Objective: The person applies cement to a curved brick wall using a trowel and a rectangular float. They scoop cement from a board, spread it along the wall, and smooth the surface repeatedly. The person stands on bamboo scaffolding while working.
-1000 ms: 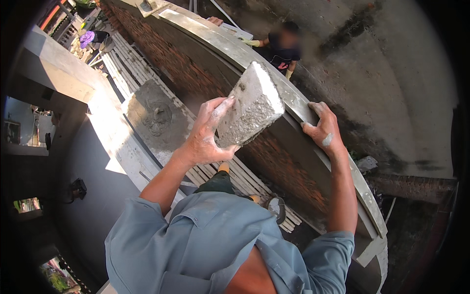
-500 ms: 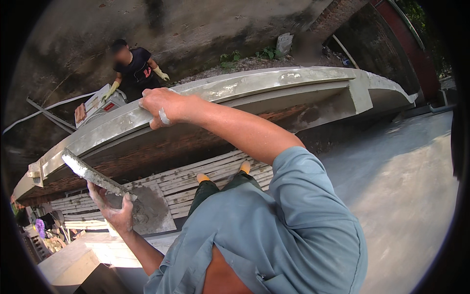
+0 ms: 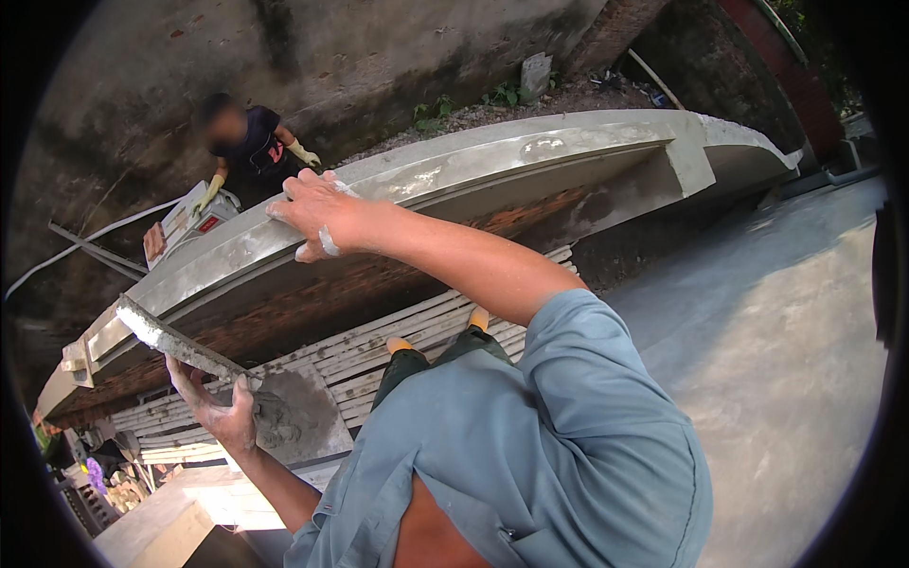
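The left hand (image 3: 227, 417) has its fingers clamped on a whitish, mortar-crusted board (image 3: 170, 339), which slants with its far end in front of the ledge (image 3: 454, 170); whether they touch I cannot tell. The right hand (image 3: 331, 220) lies over the ledge's edge, fingers and thumb apart, pale smears on the skin. Beyond the left wrist, wet mortar (image 3: 276, 415) sits on a flat sheet (image 3: 329, 437), beside pale poles (image 3: 355, 358) running under the person's yellowish shoes (image 3: 480, 316). Across the ledge, a co-worker (image 3: 258, 147) in pale gloves has one hand at a white box (image 3: 180, 225), near a stained wall (image 3: 379, 57).
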A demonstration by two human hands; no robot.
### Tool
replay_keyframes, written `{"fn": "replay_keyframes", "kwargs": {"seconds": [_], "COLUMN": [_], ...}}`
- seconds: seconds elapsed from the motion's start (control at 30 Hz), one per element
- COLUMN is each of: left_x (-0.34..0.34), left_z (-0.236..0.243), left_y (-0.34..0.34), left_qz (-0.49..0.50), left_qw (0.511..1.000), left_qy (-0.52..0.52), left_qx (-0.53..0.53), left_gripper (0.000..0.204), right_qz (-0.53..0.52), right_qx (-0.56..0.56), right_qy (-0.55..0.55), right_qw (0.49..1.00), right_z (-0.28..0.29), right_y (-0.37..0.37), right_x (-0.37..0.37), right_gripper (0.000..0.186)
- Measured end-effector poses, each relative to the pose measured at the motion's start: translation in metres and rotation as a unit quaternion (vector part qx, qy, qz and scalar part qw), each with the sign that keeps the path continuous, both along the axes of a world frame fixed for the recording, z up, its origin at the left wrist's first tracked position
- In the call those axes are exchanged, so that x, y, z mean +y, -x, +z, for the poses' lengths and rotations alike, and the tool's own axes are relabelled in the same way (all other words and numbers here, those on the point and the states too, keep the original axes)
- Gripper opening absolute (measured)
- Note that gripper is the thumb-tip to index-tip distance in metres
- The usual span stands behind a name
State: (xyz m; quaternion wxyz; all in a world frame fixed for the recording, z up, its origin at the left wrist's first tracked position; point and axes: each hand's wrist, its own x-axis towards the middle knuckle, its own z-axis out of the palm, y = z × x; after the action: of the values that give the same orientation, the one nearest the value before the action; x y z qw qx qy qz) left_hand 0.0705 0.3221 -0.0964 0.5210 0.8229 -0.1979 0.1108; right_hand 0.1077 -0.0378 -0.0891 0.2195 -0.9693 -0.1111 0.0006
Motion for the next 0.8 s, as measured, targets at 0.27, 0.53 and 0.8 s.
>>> {"fn": "replay_keyframes", "kwargs": {"seconds": [0.27, 0.53, 0.8], "left_x": [0.002, -0.013, -0.049], "left_z": [0.002, 0.011, 0.021], "left_y": [-0.010, -0.025, -0.012], "left_qz": [0.014, -0.037, -0.055], "left_qw": [1.000, 0.999, 0.998], "left_qy": [-0.009, -0.006, -0.019], "left_qx": [0.002, 0.006, -0.026], "left_gripper": [0.102, 0.097, 0.100], "right_qz": [-0.115, -0.176, -0.129], "right_qx": [-0.049, 0.008, -0.025], "right_qy": [0.068, 0.029, 0.009], "right_qw": [0.990, 0.984, 0.991], "right_z": [0.016, 0.015, 0.009], "right_y": [0.101, 0.123, 0.122], "right_x": [-0.109, -0.152, -0.152], "right_gripper": [0.079, 0.072, 0.066]}}
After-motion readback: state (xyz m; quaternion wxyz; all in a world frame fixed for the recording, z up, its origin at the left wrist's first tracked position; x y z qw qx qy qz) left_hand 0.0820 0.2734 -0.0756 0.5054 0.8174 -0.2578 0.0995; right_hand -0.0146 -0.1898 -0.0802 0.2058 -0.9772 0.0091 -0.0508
